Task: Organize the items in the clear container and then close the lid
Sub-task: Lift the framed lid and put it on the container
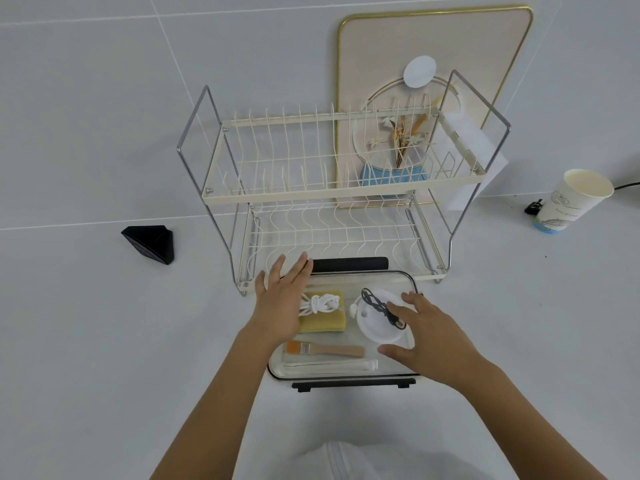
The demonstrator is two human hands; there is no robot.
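Several items fill the clear container [410,282]: sponge [334,322], brush [325,349].

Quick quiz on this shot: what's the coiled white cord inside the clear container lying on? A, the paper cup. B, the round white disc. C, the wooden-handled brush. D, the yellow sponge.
D: the coiled white cord lies on top of the yellow sponge, in the clear container; the brush lies apart, nearer the person.
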